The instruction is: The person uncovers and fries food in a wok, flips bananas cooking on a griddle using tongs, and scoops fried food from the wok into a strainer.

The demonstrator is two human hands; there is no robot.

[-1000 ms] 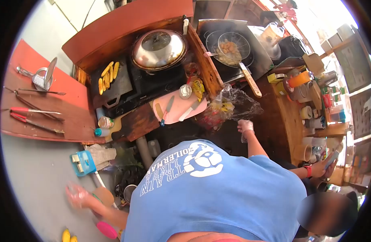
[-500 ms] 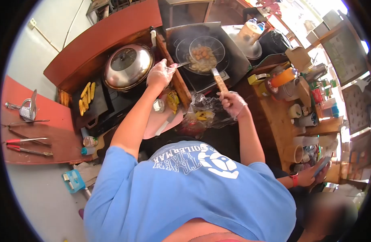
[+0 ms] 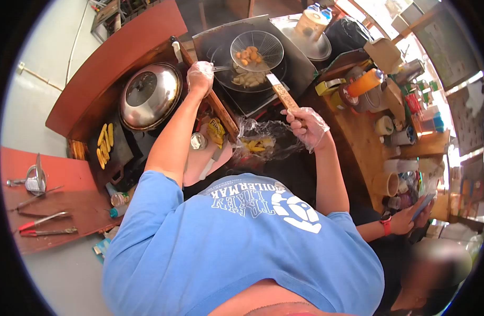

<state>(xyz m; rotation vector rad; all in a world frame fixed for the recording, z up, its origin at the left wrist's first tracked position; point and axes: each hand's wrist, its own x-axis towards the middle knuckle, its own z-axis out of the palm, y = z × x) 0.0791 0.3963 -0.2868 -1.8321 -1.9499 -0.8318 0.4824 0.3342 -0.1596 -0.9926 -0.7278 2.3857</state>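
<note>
My right hand (image 3: 309, 128), in a clear plastic glove, is closed around the wooden handle of a wire strainer (image 3: 271, 48). Orange-brown fried pieces (image 3: 249, 56) lie in its mesh. Below and partly behind it, the dark wok (image 3: 273, 79) on the stove holds pale pieces (image 3: 247, 80). My left hand (image 3: 200, 76), also gloved, is closed on a metal handle (image 3: 221, 68) that reaches the wok's left edge; I cannot tell whether it belongs to the wok or to a separate utensil.
A lidded pan (image 3: 151, 95) stands left of a wooden divider (image 3: 221, 113). Yellow strips (image 3: 104, 145) lie on a dark surface. Nearer me are a pink board (image 3: 192, 171) with a knife and a plastic bag (image 3: 276, 139). Tongs (image 3: 44, 224) rest far left; a person's hand (image 3: 402, 221) holds a phone at right.
The strainer has come up from the wok, with the orange-brown pieces now apart from the pale ones. My left hand has shifted slightly on or with the metal handle. The camera view has tilted.
</note>
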